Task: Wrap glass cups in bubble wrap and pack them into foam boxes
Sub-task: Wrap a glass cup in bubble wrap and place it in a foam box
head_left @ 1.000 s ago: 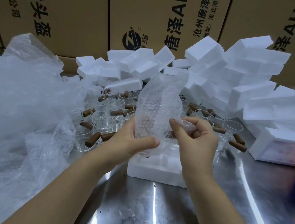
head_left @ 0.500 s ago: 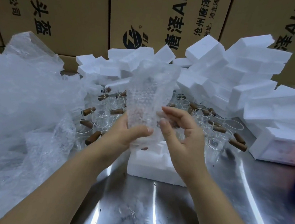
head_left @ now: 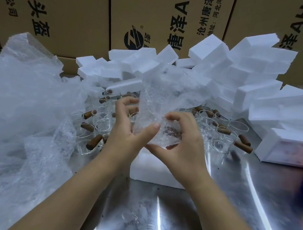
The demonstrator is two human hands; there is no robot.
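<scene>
Now, vs 0.5 s ago, the right hand (head_left: 185, 145) has curled over the wrap (head_left: 158, 96), whose loose top has flopped right; both hands are close together, clamped on it, left hand (head_left: 126, 132) pinching w/ thumb. The cup (head_left: 167, 133) lies inside the bumpy clear film, brown handle showing thru, just above a white foam box (head_left: 155, 172) on the shiny metal table (head_left: 154, 219).

Bright overhead glare on steel table (head_left: 154, 219); wide-angle edge warp, slight blur.

white foam boxes (head_left: 261, 74), clear bubbly wrap (head_left: 160, 97), brown handles (head_left: 94, 141) on the clear glass cups (head_left: 220, 145), tan cartons (head_left: 73, 11) with black print
</scene>
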